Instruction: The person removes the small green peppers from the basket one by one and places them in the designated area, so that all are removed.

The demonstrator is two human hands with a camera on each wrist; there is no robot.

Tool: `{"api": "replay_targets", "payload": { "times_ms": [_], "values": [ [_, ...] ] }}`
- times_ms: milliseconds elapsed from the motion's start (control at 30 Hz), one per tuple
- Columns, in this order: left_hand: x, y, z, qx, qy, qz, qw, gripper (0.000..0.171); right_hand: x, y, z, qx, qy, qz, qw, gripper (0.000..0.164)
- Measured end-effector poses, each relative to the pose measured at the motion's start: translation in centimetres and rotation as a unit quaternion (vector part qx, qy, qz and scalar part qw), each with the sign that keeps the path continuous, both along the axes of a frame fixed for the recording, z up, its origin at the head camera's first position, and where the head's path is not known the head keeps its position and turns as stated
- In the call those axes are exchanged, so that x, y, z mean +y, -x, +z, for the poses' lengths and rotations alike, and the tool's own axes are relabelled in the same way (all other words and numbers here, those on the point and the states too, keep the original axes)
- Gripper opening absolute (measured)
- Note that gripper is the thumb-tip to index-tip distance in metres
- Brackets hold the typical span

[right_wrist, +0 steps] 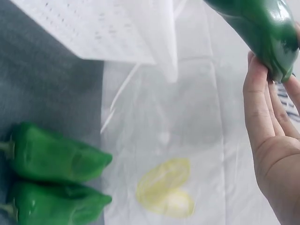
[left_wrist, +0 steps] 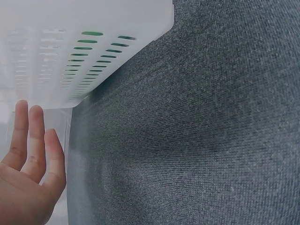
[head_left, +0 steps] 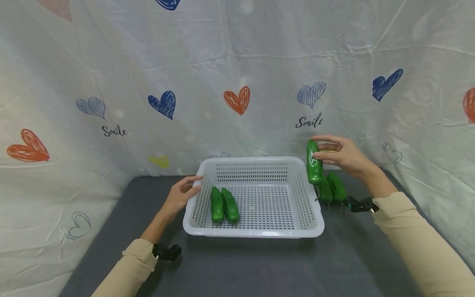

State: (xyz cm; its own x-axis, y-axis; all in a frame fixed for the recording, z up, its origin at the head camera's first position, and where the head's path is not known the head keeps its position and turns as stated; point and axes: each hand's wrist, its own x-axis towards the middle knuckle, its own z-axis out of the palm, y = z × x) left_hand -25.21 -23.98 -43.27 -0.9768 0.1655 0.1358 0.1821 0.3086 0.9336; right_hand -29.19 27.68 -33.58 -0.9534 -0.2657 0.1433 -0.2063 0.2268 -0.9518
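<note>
A white plastic basket (head_left: 254,234) with slotted walls stands on the dark table. Two green peppers (head_left: 230,205) lie side by side at its left end. My left hand (head_left: 180,195) is at the basket's left rim, fingertips on the edge; the left wrist view shows its fingers nearly straight beside the wall. My right hand (head_left: 343,154) pinches another green pepper (head_left: 314,165) near its tip, stem end down, raised by the basket's right rim. Below that hand, two more peppers (right_wrist: 56,152) lie next to each other on the table.
The dark grey tabletop (head_left: 252,268) extends in front of the basket. Behind it hangs a pale curtain (head_left: 200,136) printed with hearts and the word Smile, close to the basket's back rim. Dark straps with devices (head_left: 361,204) sit on both wrists.
</note>
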Motion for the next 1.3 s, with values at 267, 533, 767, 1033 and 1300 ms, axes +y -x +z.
{"api": "replay_targets", "payload": {
  "times_ms": [267,533,767,1033,1300],
  "values": [
    [0.0,-0.1,0.2,-0.005,-0.006,0.001,1.0,0.046,2.6,-0.3,-0.8,0.008,-0.017,-0.012,1.0,0.057],
    [0.0,-0.2,0.3,-0.003,0.001,0.005,1.0,0.046,5.7,-0.5,-1.6,0.0,-0.032,-0.024,0.999,0.057],
    [0.0,-0.1,0.2,-0.004,-0.001,0.005,1.0,0.044,9.0,0.0,-3.3,-0.024,-0.026,0.003,0.999,0.056],
    [-0.1,0.2,-0.1,-0.001,0.002,0.006,1.0,0.043,11.8,0.9,-5.9,-0.039,-0.057,0.003,0.998,0.057],
    [-0.1,0.3,-0.2,-0.002,0.007,0.009,0.9999,0.044,13.5,1.7,-8.5,-0.07,-0.07,-0.009,0.995,0.057]
  ]
}}
